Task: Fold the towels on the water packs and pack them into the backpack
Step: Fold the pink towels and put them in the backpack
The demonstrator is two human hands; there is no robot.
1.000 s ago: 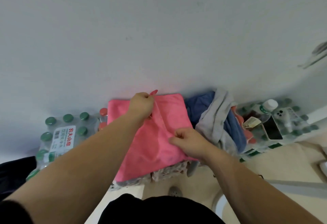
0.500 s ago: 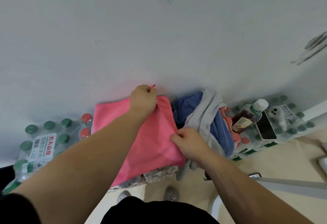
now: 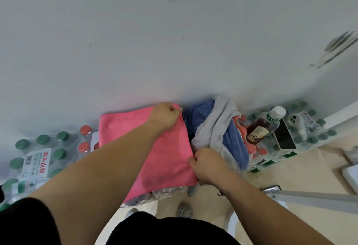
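A pink towel (image 3: 166, 157) lies spread flat on the water packs against the wall. My left hand (image 3: 164, 116) pinches its far right corner next to the wall. My right hand (image 3: 208, 165) pinches its near right edge. Just right of it, a grey towel (image 3: 217, 126) and a blue towel (image 3: 235, 144) lie in a crumpled heap. A pack of green-capped water bottles (image 3: 34, 159) sits at the left. No backpack shows in the view.
On the packs at the right lie a bottle of brown drink (image 3: 265, 126), a phone (image 3: 285, 136) and a small white device (image 3: 295, 120). A grey metal bar (image 3: 310, 196) crosses the beige floor at the lower right. My feet (image 3: 184, 210) stand close to the packs.
Both hands have carried the pink towel's right edge further right and laid it flat, so the towel looks wider. The view has shifted, showing more floor and my feet.
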